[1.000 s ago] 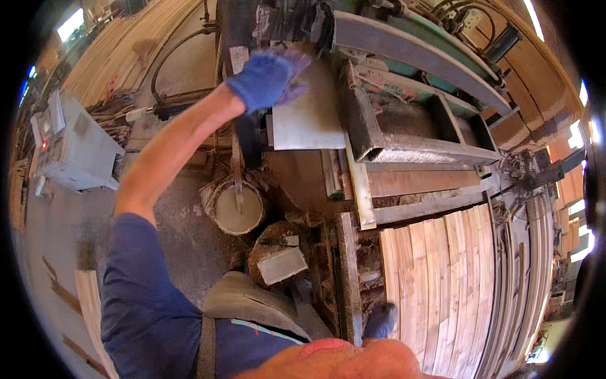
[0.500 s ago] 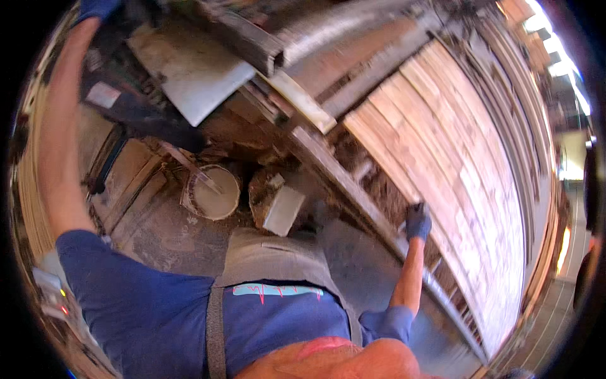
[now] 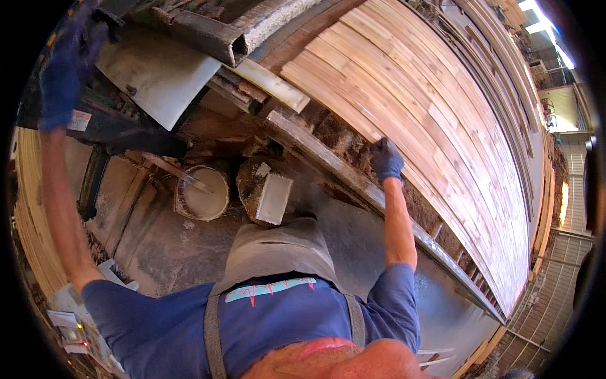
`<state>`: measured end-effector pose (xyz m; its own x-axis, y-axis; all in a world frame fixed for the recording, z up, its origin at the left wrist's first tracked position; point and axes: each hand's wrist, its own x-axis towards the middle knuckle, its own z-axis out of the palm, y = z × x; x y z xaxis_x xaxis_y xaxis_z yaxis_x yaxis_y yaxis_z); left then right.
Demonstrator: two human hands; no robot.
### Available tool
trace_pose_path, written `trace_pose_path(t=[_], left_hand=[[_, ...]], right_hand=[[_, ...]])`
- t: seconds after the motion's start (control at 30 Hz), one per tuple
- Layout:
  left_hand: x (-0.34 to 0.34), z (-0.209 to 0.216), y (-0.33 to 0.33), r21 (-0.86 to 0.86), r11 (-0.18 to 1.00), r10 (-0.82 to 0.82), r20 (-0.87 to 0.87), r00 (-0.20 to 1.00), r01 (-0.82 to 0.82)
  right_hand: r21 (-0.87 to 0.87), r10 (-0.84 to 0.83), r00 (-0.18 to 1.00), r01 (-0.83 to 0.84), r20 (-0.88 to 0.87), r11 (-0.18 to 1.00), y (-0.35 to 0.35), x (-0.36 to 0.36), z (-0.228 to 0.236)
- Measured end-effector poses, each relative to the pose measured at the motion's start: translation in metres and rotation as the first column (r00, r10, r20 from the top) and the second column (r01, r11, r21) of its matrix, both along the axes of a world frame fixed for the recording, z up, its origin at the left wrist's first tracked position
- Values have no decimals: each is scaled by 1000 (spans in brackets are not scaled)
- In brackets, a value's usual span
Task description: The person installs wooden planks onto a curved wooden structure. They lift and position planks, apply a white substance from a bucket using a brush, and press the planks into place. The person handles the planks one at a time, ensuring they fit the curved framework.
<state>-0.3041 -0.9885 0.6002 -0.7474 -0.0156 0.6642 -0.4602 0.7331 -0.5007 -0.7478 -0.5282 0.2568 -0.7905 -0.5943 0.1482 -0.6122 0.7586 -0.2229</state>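
My left hand [image 3: 63,79], in a blue glove, is raised at the upper left beside a dark machine part [image 3: 104,129]. Motion smears its fingers, so their pose is unclear. My right hand [image 3: 386,160], in a dark grey glove, is closed at the near edge of the closest wooden board [image 3: 353,110]. Its fingertips meet that edge, though the grip underneath is hidden. Several pale boards [image 3: 429,120] lie side by side there, slanting from upper middle to lower right. A metal rail [image 3: 328,155] runs along them on my side.
A round container [image 3: 211,201] with a stick in it stands in front of me. Next to it a white rectangular block [image 3: 274,199] rests on a log-like stump [image 3: 249,183]. A pale metal sheet [image 3: 170,82] and a hollow square beam [image 3: 218,41] lie ahead. Long strips [image 3: 499,76] are stacked beyond the boards.
The view has swung, shifting the boards up and left in the picture. My left hand has come lower and more fully into view. My right hand stays at the board's edge.
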Motion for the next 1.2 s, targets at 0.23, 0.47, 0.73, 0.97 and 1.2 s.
trace_pose_path(t=[0.23, 0.47, 0.73, 0.97, 1.2], left_hand=[[-3, -120, 251, 843, 529, -264, 58, 963, 94], [-92, -31, 438, 745, 308, -574, -350, 740, 592], [-81, 100, 526, 697, 484, -426, -341, 838, 530], [-45, 84, 533, 719, 613, -260, -206, 943, 327], [-3, 42, 507, 713, 669, -216, -83, 973, 210]], right_hand=[[-15, 45, 990, -44, 131, 999, -14, 28, 33], [-125, 404, 905, -389, 135, 913, -11, 27, 66], [148, 500, 852, -520, 154, 841, 167, -3, 113], [340, 318, 926, -371, 204, 864, 181, -43, 93], [417, 146, 965, -227, 218, 880, 220, -64, 80]])
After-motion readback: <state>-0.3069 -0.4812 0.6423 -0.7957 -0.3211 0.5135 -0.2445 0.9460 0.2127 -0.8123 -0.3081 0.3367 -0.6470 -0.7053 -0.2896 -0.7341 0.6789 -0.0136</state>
